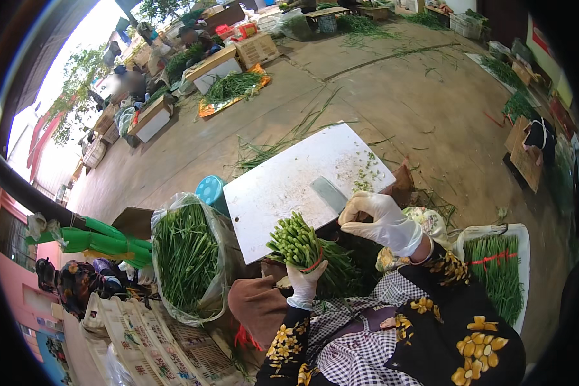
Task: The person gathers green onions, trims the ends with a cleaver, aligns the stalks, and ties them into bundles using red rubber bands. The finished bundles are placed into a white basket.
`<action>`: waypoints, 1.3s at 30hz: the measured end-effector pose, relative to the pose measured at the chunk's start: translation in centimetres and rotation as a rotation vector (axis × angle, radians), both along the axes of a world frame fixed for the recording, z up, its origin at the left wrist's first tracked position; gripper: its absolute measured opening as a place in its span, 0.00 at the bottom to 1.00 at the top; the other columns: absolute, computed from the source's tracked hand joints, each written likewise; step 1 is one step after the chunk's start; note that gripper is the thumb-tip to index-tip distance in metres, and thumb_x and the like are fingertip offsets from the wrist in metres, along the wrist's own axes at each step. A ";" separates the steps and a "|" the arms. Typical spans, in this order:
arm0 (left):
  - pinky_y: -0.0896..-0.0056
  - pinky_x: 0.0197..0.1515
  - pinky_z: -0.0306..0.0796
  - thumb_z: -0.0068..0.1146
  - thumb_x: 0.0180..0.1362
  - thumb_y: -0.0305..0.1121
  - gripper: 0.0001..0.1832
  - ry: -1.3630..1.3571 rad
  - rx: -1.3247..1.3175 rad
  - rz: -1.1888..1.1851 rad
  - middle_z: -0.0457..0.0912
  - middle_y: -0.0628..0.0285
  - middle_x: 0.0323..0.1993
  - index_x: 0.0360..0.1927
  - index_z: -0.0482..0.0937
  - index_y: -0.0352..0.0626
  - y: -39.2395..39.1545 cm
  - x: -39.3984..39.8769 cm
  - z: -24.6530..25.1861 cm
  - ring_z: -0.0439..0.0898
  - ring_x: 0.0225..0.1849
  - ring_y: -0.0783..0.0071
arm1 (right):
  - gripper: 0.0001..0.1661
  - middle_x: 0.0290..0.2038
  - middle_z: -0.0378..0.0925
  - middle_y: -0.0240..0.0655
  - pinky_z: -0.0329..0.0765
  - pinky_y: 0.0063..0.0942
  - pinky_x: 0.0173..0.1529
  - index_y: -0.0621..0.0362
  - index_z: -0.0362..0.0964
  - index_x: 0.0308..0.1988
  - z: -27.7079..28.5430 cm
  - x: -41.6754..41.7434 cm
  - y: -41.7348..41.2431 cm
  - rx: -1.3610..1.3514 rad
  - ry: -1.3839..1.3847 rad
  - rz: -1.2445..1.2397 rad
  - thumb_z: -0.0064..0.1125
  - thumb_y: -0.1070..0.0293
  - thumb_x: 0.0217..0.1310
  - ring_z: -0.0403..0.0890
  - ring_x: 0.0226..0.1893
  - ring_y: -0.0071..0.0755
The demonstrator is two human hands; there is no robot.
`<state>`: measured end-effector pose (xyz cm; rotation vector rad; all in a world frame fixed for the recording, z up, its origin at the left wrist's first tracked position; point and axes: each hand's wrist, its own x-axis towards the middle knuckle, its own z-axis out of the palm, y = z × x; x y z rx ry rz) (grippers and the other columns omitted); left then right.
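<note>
My left hand, in a pale thin glove, grips a bunch of green stalks. A red band circles the bunch, and its cut ends face up towards the far left. Longer green leaves trail from it over my lap. My right hand, gloved too, hovers by the board's near right edge with thumb and fingers curled together. Whether anything thin is pinched there is unclear. A cleaver blade lies flat on the white cutting board, just beyond those fingers; its handle is hidden. Green trimmings are scattered on the board's right side.
Left of the board stand a blue round container and a plastic bag of greens. Woven crates lie at lower left. At right, a white tub holds red-tied green bundles. Other people sit at boxes far left.
</note>
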<state>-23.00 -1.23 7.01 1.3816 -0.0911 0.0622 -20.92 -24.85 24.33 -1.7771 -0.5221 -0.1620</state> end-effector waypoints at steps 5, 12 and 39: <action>0.66 0.56 0.75 0.75 0.42 0.19 0.37 0.097 -0.118 -0.041 0.77 0.61 0.52 0.57 0.68 0.39 -0.4 -0.6 -0.1 0.78 0.51 0.70 | 0.10 0.38 0.79 0.36 0.75 0.30 0.47 0.61 0.79 0.38 -0.6 0.5 1.9 -0.027 -0.110 0.112 0.67 0.68 0.58 0.79 0.42 0.34; 0.66 0.58 0.74 0.75 0.43 0.18 0.43 0.043 -0.107 -0.036 0.72 0.61 0.58 0.62 0.62 0.41 -1.3 -1.0 0.6 0.76 0.56 0.70 | 0.10 0.34 0.78 0.33 0.77 0.30 0.44 0.55 0.81 0.37 -0.9 0.6 3.4 -0.102 -0.254 0.144 0.69 0.75 0.51 0.81 0.38 0.37; 0.52 0.61 0.73 0.73 0.46 0.22 0.47 0.043 0.069 -0.107 0.68 0.55 0.64 0.69 0.57 0.41 -0.4 -4.2 -2.4 0.74 0.60 0.59 | 0.10 0.37 0.79 0.35 0.76 0.29 0.45 0.61 0.77 0.38 -4.8 -2.0 -2.2 -0.059 -0.046 -0.052 0.68 0.71 0.56 0.79 0.39 0.32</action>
